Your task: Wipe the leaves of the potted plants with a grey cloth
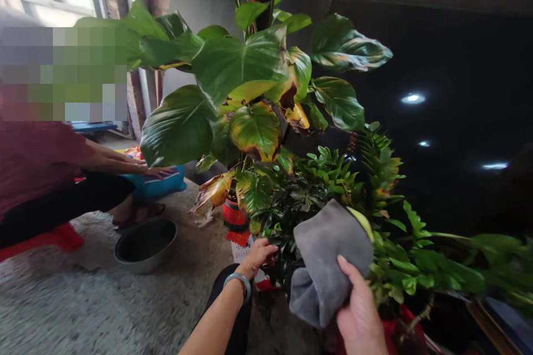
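- Rough floor spreads from 6 to 9 o'clock; a dark wall stands at 2.
- Right hand, 5 o'clock: closed on a grey cloth, which hangs in front of the shrub.
- Left hand, 6 o'clock: half curled at the shrub's 7 o'clock edge; cannot tell whether it grips any of it.
- Plant, 12 o'clock: broad-leaved, partly browned.
- Basin, 8 o'clock: on the floor; another person sits at 9 on a red stool.

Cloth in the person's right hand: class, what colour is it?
Grey. The cloth shows best in the head view.
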Motion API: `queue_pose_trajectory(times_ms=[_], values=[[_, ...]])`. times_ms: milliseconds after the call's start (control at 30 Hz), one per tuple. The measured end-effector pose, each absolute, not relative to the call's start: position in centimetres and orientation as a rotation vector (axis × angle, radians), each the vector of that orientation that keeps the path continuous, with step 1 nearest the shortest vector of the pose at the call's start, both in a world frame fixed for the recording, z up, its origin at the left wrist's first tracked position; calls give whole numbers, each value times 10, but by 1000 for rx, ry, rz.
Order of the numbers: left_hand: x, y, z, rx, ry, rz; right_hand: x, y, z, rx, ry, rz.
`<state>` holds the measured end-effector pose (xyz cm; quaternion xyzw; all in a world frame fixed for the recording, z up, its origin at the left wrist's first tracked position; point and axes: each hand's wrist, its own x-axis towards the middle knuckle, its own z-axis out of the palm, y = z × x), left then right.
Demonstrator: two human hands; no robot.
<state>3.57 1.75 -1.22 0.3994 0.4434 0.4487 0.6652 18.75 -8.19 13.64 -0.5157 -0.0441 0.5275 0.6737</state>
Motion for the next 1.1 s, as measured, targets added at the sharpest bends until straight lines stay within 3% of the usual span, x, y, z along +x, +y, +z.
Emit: queue_pose_trajectory(times_ms=[167, 233, 433, 500, 700, 967, 1100], values=[[34, 23, -22, 940, 959, 966, 177, -101, 93, -1332, -58, 1646], [33, 22, -21, 942, 938, 960, 184, -105, 96, -1339, -131, 1565], [33, 18, -10, 937, 962, 1005, 213, -87, 135, -1196, -283, 884], [33, 18, -10, 936, 972, 1003, 215, -87, 125, -1210, -251, 915], [30, 21, -16, 944, 1011, 956, 196, -117, 76, -1330, -132, 1570], [30, 19, -13, 943, 978, 964, 209, -96, 124, -1203, -202, 1027], [28, 20, -13, 931, 969, 980, 216, -100, 107, -1234, -89, 1097]])
